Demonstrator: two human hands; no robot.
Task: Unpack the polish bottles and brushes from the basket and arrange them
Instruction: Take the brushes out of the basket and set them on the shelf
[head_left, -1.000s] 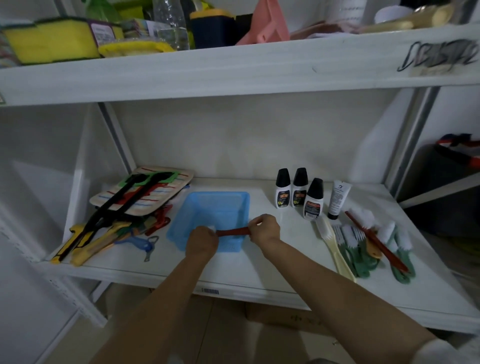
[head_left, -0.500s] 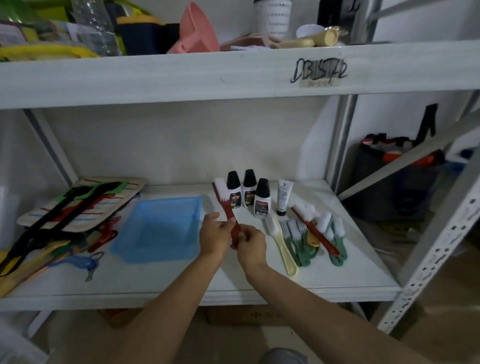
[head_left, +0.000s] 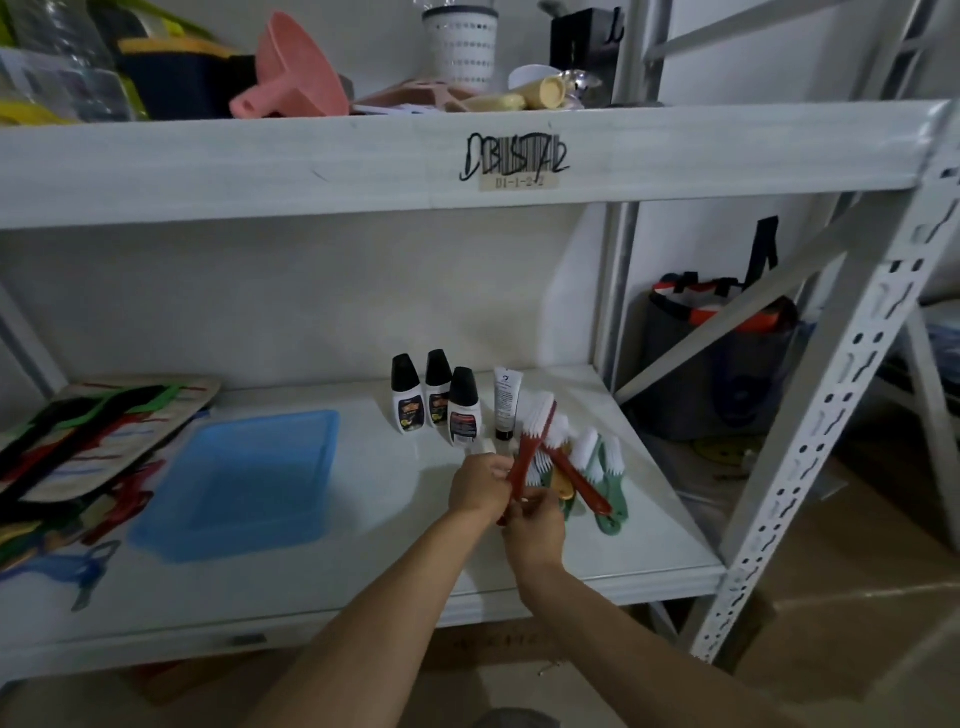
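Note:
Both my left hand (head_left: 480, 488) and my right hand (head_left: 535, 525) grip the handle of a red brush (head_left: 532, 441), its white bristles pointing up and away over the brush pile (head_left: 597, 467) of green, red and yellow brushes. Three white polish bottles (head_left: 436, 397) with black caps stand in a row behind my hands, with a white tube (head_left: 506, 402) upright beside them. The blue basket (head_left: 244, 483) sits to the left on the white shelf (head_left: 395, 545); I see nothing inside it.
A striped board with tongs and utensils (head_left: 98, 441) lies at the far left. The upper shelf (head_left: 415, 156) hangs low overhead, holding a pink funnel (head_left: 301, 78) and containers. A metal upright (head_left: 831, 415) and diagonal brace stand on the right, a dark bag (head_left: 722, 353) behind.
My hands lifted the red brush out of the blue basket and carried it right, over to the brush pile. My view swung to the right with them.

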